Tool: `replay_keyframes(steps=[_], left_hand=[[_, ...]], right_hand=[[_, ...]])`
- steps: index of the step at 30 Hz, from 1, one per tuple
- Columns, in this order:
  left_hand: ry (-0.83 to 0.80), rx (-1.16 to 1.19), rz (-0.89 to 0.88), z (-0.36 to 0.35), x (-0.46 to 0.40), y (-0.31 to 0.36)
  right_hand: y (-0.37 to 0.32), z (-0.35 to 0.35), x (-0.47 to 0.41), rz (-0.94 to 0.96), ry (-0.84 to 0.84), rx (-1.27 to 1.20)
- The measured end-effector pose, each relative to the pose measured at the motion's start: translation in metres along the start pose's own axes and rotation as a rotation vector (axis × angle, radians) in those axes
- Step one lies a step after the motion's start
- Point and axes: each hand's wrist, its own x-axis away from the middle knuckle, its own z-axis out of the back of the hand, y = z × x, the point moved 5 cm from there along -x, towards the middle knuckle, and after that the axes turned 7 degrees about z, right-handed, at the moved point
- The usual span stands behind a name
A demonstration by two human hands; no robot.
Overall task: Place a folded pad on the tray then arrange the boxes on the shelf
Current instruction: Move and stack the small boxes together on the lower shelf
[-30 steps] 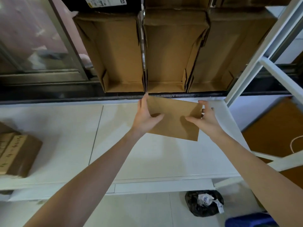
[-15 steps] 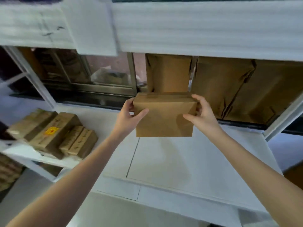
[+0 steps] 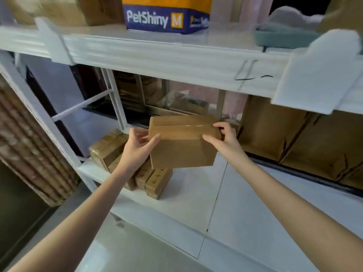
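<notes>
above the white shelf (image 3: 245,209) we hold a taped cardboard box (image 3: 182,146) in the air, our left hand (image 3: 137,148) and right hand (image 3: 225,140) curled round its ends, just right of the stacked small boxes (image 3: 110,150).

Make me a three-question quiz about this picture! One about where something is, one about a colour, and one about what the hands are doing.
1. Where are the small taped boxes?
A) left end of the white shelf
B) on the floor
C) top shelf

2. What colour is the band behind the PetShiny lettering on the PetShiny package?
A) green
B) blue
C) red

3. What is happening with the brown box?
A) lying open on the floor
B) held up by both hands
C) pushed by one hand

Answers:
1 A, they sit at the shelf's left end.
2 B, white letters on blue.
3 B, the left hand and right hand grip its ends above the shelf.
</notes>
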Motion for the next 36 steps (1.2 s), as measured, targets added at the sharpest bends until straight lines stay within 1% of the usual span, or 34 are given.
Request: replay_keyframes(steps=[3,7,9,13,17,18,21,25,27,29,34,36], left_hand=[[0.023,0.0,0.033,0.024,-0.007,-0.027],[-0.012,-0.124,0.155,0.034,-0.006,-0.073],[-0.022,-0.173,0.19,0.032,0.0,-0.091],[-0.015,-0.405,0.089,0.024,-0.004,-0.105],[-0.163,-0.68,0.131,0.017,-0.017,-0.126],[-0.177,-0.729,0.117,0.017,-0.017,-0.128],[-0.128,-0.793,0.019,0.022,-0.018,-0.131],[0.032,-1.039,-0.138,0.027,-0.027,-0.125],[0.062,-1.064,-0.184,0.026,-0.03,-0.123],[0.058,-1.067,-0.207,0.024,-0.029,-0.123],[0.027,-1.055,-0.232,0.018,-0.024,-0.121],[0.024,-1.051,-0.215,0.017,-0.022,-0.119]], right_hand=[[0.008,-0.038,-0.02,-0.047,0.003,0.001],[0.031,-0.093,-0.043,-0.06,-0.082,0.065],[0.044,-0.114,-0.056,-0.08,-0.107,0.094],[0.069,-0.14,-0.077,-0.138,-0.151,0.134],[0.088,-0.165,-0.087,-0.18,-0.2,0.129],[0.09,-0.169,-0.089,-0.19,-0.205,0.13],[0.098,-0.177,-0.093,-0.204,-0.206,0.105],[0.096,-0.182,-0.103,-0.172,-0.188,0.076],[0.095,-0.185,-0.107,-0.143,-0.168,0.068],[0.095,-0.188,-0.107,-0.139,-0.174,0.078],[0.098,-0.179,-0.099,-0.168,-0.215,0.078],[0.097,-0.173,-0.094,-0.172,-0.246,0.068]])
